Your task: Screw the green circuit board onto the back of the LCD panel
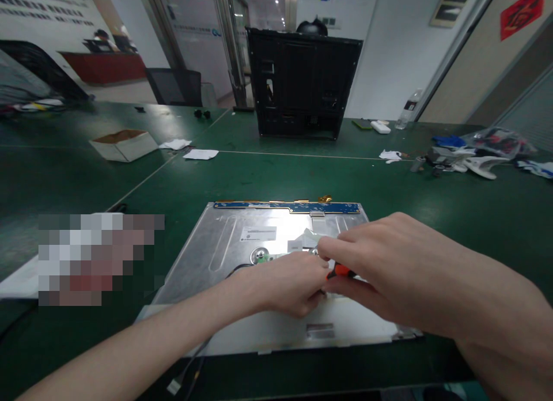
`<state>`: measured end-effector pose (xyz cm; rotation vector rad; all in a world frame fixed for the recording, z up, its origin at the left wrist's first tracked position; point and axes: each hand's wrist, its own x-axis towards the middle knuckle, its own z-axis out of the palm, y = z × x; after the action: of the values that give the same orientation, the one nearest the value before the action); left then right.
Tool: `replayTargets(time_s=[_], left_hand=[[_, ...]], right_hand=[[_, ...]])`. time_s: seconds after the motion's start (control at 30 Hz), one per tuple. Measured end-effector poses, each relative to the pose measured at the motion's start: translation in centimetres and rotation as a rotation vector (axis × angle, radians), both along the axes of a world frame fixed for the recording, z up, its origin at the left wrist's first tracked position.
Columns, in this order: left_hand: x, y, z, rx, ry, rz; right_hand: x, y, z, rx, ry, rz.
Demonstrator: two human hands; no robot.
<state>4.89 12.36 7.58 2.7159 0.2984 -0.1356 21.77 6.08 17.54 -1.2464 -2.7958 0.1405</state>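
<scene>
A display panel [194,263] lies face down on the green table, its silver metal back towards me. Along its far edge runs a blue circuit board strip [259,205], with a flat ribbon cable [318,216] leading from it. My right hand [384,263] is closed around an orange and black tool handle [341,270], which looks like a screwdriver; its tip is hidden. My left hand [294,280] has its fingers curled in over the panel's middle, touching or close to the tool; what they hold is hidden. A round metal standoff [260,255] shows beyond my left wrist.
A black monitor housing [302,84] stands upright at the back. To the left are an open cardboard box [125,146] and a pixelated patch [95,257]. Plastic bags and scraps [475,153] lie at right. A loose cable [190,366] hangs by the near edge.
</scene>
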Motion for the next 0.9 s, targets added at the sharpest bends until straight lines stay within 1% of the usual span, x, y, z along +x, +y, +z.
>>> replayTargets(time_s=[0.13,0.3,0.37,0.47,0.6,0.73,0.9], left_hand=[[-0.1,-0.03,0.29,0.003,0.012,0.003],[-0.3,0.07,0.07,0.005,-0.01,-0.008],[-0.28,0.02,0.01,0.006,-0.001,0.0],[-0.19,-0.14,0.05,0.017,0.02,0.01],[-0.09,-0.27,0.26,0.06,0.024,-0.013],[-0.16,-0.29,0.23,0.079,0.019,0.011],[-0.24,-0.11,0.11,0.043,-0.002,0.007]], right_hand=[[0.11,-0.15,-0.04,-0.008,0.005,0.027],[0.2,-0.55,0.03,-0.018,0.061,0.079],[0.12,-0.57,0.03,-0.01,0.063,0.07],[-0.01,-0.4,-0.07,0.012,0.042,0.015],[0.01,-0.08,-0.25,0.055,-0.007,-0.025],[0.15,-0.12,-0.25,0.048,0.003,0.012],[0.14,-0.37,0.01,0.012,0.04,0.056]])
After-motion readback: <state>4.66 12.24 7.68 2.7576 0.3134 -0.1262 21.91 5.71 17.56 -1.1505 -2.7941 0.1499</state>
